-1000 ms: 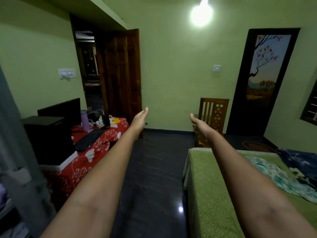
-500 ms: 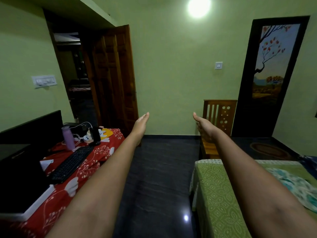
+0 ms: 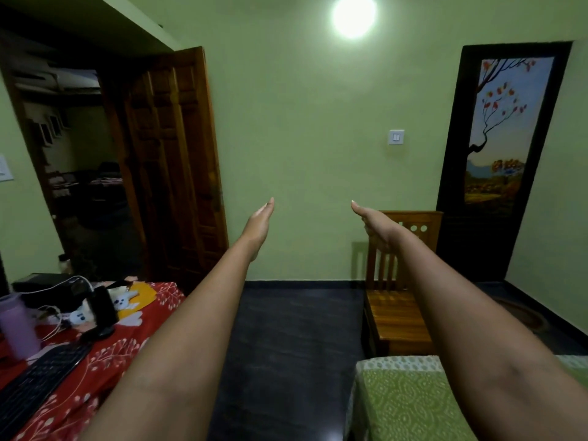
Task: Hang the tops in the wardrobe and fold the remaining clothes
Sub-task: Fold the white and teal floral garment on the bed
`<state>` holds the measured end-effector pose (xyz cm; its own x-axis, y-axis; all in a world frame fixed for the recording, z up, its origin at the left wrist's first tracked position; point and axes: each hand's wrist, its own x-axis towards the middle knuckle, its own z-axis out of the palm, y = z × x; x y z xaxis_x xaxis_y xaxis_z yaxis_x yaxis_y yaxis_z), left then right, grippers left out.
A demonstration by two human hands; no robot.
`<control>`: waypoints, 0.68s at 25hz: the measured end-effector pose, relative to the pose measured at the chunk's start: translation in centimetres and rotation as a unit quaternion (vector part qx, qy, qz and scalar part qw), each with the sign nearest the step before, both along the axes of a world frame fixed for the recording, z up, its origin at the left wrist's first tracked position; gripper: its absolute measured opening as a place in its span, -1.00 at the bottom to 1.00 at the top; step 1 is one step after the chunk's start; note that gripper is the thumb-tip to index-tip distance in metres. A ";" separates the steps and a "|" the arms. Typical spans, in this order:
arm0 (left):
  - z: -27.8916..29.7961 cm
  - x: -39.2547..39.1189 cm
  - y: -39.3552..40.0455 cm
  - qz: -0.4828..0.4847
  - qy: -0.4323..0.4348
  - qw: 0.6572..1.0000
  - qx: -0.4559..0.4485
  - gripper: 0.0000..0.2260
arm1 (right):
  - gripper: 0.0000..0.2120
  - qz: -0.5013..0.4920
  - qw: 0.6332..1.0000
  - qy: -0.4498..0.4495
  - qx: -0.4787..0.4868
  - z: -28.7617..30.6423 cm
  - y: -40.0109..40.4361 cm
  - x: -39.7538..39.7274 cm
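Both arms are stretched straight out in front, bare to past the elbow; the left hand point(image 3: 259, 226) is flat, fingers straight and together, held edge-on with nothing in it; the right hand point(image 3: 377, 222) mirrors it, fingers extended, palm turned inward, holding nothing; the two hands are well apart, with green wall between them. No tops or other clothes show anywhere in this view, and no wardrobe either, so where they lie cannot be told. Down at the left there's a table under a red floral cloth point(image 3: 105, 361); a black keyboard point(image 3: 38, 380) lies along its near left edge; a lilac bottle point(image 3: 17, 326) stands upright behind the keyboard; farther back a small black device point(image 3: 103, 308) stands amid white cables, with a white soft toy point(image 3: 122, 300) just beside it near the far edge. Behind the table a wooden door point(image 3: 171, 167) stands open onto a dim room. Right of centre a wooden chair point(image 3: 394, 300) sits against the wall, the right forearm crossing in front of its backrest; the corner of a bed in a green patterned cover point(image 3: 401, 405) pokes in at the bottom right, just in front of the chair. A painted tree panel in a dark frame point(image 3: 499, 128) fills the right wall, a white switch point(image 3: 396, 137) to its left, a bright lamp point(image 3: 353, 14) glaring above.
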<state>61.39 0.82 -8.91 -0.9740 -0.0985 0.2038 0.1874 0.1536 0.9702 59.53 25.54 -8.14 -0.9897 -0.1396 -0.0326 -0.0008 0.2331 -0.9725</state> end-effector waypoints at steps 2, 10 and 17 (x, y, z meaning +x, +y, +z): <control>-0.4 -4.9 0.7 -0.007 -0.001 1.000 -0.002 -0.45 | -0.25 -0.035 0.999 -0.012 0.013 -0.9 0.7 -4.7; -1.2 -26.6 3.8 -0.093 -0.012 0.996 -0.009 -0.47 | -0.27 -0.121 0.993 -0.005 -0.002 -3.5 4.8 -18.6; 2.9 -40.2 16.2 -0.284 0.000 0.958 -0.043 -0.44 | -0.41 -0.327 0.943 0.023 -0.049 -2.1 13.3 -23.6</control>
